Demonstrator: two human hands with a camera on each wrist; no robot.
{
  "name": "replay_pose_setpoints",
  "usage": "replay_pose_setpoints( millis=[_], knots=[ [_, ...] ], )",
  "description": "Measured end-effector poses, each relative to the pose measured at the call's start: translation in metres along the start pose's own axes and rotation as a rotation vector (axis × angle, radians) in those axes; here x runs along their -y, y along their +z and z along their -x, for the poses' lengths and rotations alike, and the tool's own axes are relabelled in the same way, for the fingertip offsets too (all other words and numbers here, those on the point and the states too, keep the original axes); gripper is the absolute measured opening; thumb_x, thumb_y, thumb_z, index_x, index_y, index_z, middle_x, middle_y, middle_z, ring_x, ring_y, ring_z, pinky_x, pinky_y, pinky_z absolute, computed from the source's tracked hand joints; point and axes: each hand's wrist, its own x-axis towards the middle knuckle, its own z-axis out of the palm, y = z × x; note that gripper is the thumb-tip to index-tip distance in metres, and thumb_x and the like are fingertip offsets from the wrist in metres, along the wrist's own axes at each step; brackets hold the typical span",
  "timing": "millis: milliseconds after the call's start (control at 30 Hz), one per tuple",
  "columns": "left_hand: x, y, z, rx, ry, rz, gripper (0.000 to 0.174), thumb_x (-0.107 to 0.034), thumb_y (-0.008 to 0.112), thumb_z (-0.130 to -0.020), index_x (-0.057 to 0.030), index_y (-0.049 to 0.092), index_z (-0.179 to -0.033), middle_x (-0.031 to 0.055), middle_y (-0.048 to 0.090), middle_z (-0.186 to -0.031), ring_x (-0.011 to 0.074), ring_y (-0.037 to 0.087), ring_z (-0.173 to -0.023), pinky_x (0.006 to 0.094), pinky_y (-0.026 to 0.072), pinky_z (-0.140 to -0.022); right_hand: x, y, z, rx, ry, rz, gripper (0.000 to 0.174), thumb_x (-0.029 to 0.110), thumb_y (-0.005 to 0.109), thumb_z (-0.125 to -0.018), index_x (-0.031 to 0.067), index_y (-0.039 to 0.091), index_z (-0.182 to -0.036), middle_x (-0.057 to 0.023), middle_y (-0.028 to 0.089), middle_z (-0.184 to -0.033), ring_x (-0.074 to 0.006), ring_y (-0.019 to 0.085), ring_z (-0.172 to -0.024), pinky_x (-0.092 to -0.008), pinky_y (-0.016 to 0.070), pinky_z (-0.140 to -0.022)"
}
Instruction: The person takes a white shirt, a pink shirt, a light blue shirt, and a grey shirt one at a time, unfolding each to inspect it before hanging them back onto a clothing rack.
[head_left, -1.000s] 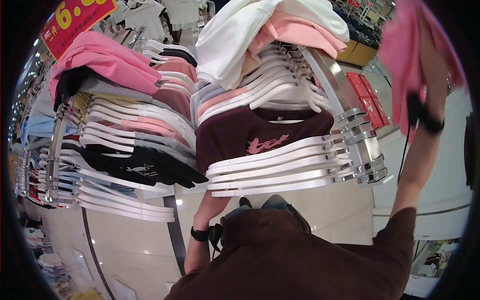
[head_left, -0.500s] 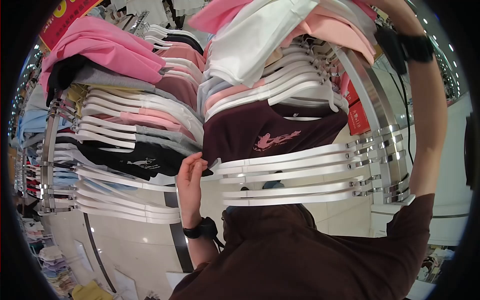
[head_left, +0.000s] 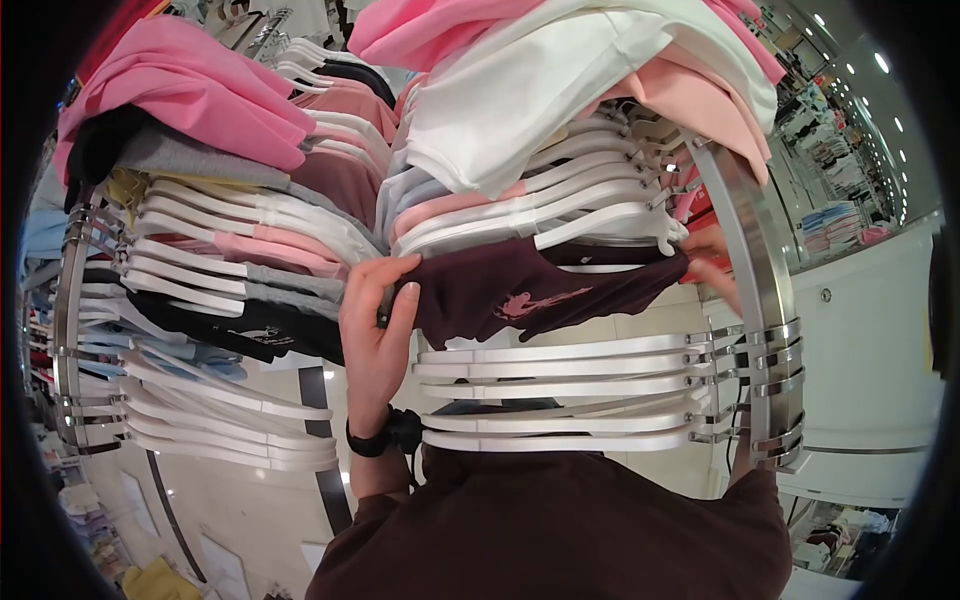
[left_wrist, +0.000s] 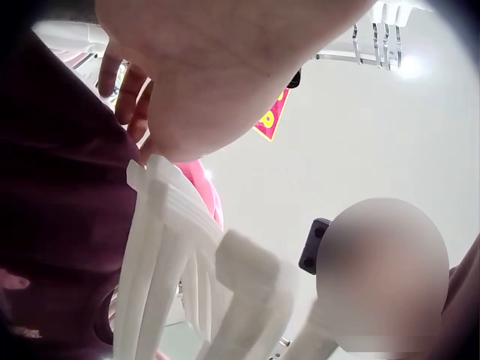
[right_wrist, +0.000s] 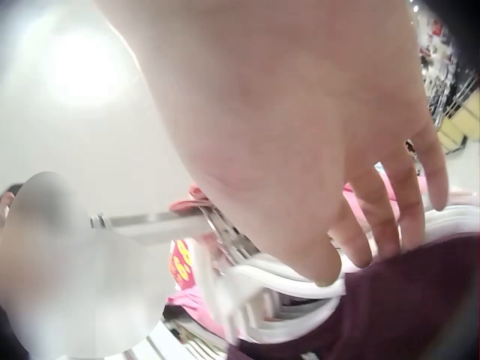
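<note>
A maroon T-shirt (head_left: 480,290) with a pink print hangs on a white hanger (head_left: 605,222) at the front of the right-hand rack. My left hand (head_left: 378,315) is at its left shoulder, thumb and fingers pinching the cloth. In the left wrist view that hand's fingers (left_wrist: 129,94) reach behind the maroon cloth. My right hand (head_left: 712,262) holds the opposite shoulder, partly hidden by the rack's metal bar. Seen from the right wrist, the thumb is by the hanger end and the fingers (right_wrist: 386,210) go down behind the shirt's upper edge.
Bare white hangers (head_left: 560,395) stick out from the metal rack bar (head_left: 750,250) before my body. White clothing (head_left: 530,110) and pink clothing lie across the rack top. A second rack on the left holds a black T-shirt (head_left: 235,325) and a pink garment (head_left: 190,90).
My right hand has let go of the pink garment, now atop the rack, and come down to the maroon T-shirt. My left hand has risen to its left shoulder; the shirt's lower part has lifted.
</note>
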Motion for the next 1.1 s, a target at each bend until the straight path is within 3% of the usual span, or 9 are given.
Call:
replay_pose_setpoints(
  millis=[133,233,333,600,667,767,867,933,1100],
  knots=[
    [-0.007,-0.002,-0.001,0.121,0.055,0.008,0.026,-0.006,0.064,-0.097,-0.0011,0.069,-0.122,0.014,0.066,-0.112,0.0251,0.065,-0.103,0.0336,0.0496,-0.091,-0.058,0.016,0.016,0.068,0.055,0.096,0.035,0.015,0.071,-0.096,-0.0021,0.061,-0.125,-0.0121,0.068,-0.105,-0.024,0.065,-0.096,-0.0339,0.0522,-0.09],
    [-0.017,0.003,0.005,0.262,-0.221,0.277,0.029,-0.008,0.062,-0.099,0.0004,0.066,-0.126,0.0105,0.068,-0.103,0.0192,0.064,-0.092,0.0311,0.0498,-0.087,-0.075,0.014,0.028,0.05,0.184,-0.036,0.036,0.015,0.07,-0.096,-0.0021,0.061,-0.126,-0.014,0.068,-0.108,-0.0273,0.065,-0.098,-0.0359,0.0516,-0.091],
    [-0.013,0.005,0.012,0.24,-0.202,0.3,0.029,-0.006,0.059,-0.099,0.0012,0.065,-0.126,0.0102,0.068,-0.103,0.0181,0.063,-0.091,0.0307,0.0496,-0.087,-0.077,0.013,0.03,0.104,0.159,-0.042,0.037,0.014,0.07,-0.096,-0.0022,0.061,-0.128,-0.0148,0.067,-0.111,-0.0276,0.065,-0.103,-0.0369,0.051,-0.094],
    [-0.007,-0.022,0.022,0.496,-0.067,0.385,0.028,-0.004,0.055,-0.099,0.0042,0.065,-0.123,0.0122,0.069,-0.114,0.0189,0.064,-0.104,0.0311,0.0484,-0.093,-0.039,0.001,0.014,0.7,-0.202,-0.104,0.041,0.012,0.068,-0.095,-0.0026,0.06,-0.133,-0.0169,0.065,-0.12,-0.0284,0.064,-0.115,-0.0395,0.0493,-0.101],
    [-0.007,-0.023,0.024,0.489,-0.097,0.43,0.027,-0.005,0.055,-0.098,0.0042,0.065,-0.122,0.0125,0.069,-0.116,0.0199,0.064,-0.106,0.0321,0.0482,-0.094,-0.042,-0.007,0.007,0.642,-0.136,-0.22,0.042,0.011,0.067,-0.095,-0.0027,0.06,-0.134,-0.0175,0.065,-0.123,-0.0286,0.063,-0.119,-0.0402,0.0489,-0.102],
    [-0.014,-0.013,0.024,0.181,-0.37,0.468,0.028,-0.01,0.059,-0.097,0.0038,0.066,-0.12,0.0126,0.069,-0.115,0.0208,0.065,-0.103,0.0315,0.0489,-0.093,-0.042,0.001,0.003,0.186,0.328,-0.449,0.04,0.012,0.065,-0.097,-0.001,0.06,-0.134,-0.0152,0.063,-0.121,-0.0273,0.064,-0.114,-0.0397,0.0495,-0.101],
    [-0.016,-0.021,0.016,0.319,-0.169,0.35,0.028,-0.012,0.06,-0.098,0.0036,0.068,-0.12,0.0112,0.069,-0.112,0.0182,0.065,-0.099,0.0299,0.0499,-0.087,-0.017,0.03,-0.018,-0.076,0.044,-0.163,0.033,0.011,0.066,-0.096,0.0001,0.063,-0.127,-0.0137,0.06,-0.119,-0.026,0.064,-0.106,-0.0377,0.05,-0.096],
    [-0.02,-0.026,0.01,0.485,-0.046,0.351,0.029,-0.012,0.064,-0.096,0.0025,0.07,-0.12,0.0119,0.07,-0.109,0.0219,0.066,-0.095,0.0328,0.0512,-0.083,-0.011,0.037,-0.023,-0.114,-0.246,0.38,0.028,0.009,0.069,-0.093,0.0004,0.066,-0.119,-0.0129,0.062,-0.112,-0.026,0.064,-0.102,-0.0361,0.0502,-0.09],
    [-0.014,-0.027,0.015,0.675,0.074,0.368,0.031,-0.013,0.069,-0.092,0.0012,0.072,-0.119,0.0158,0.072,-0.106,0.0306,0.068,-0.095,0.0376,0.0521,-0.086,-0.005,0.037,-0.019,0.03,-0.178,0.359,0.028,0.009,0.07,-0.092,-0.0023,0.066,-0.117,-0.0159,0.069,-0.105,-0.03,0.067,-0.099,-0.0373,0.0508,-0.087]
  ],
)
